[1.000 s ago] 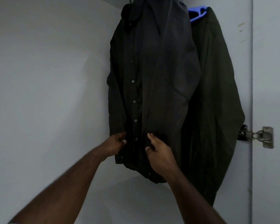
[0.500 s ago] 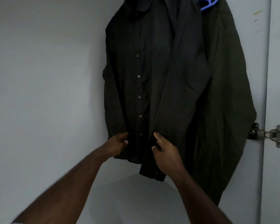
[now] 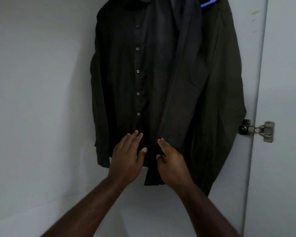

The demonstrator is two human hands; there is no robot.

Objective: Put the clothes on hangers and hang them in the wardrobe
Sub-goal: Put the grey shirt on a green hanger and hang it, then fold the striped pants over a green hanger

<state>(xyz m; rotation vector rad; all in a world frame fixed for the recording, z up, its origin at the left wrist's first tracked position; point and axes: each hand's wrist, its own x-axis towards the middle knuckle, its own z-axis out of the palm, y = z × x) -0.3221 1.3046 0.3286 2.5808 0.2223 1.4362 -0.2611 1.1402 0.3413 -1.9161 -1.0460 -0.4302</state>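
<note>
Wardrobe side wall at left, pale. Black button shirt hung inside wardrobe, placket buttoned. Left hand flat on lower front, fingers straight, holding nothing. Right hand at hem beside it; index extended, remaining fingers hidden, hold on cloth cannot tell. Dark green garment hung behind on blue hanger. Door hinge far right. Judgement: hanging done for both; only smoothing left. Further clothes not in view.
</note>
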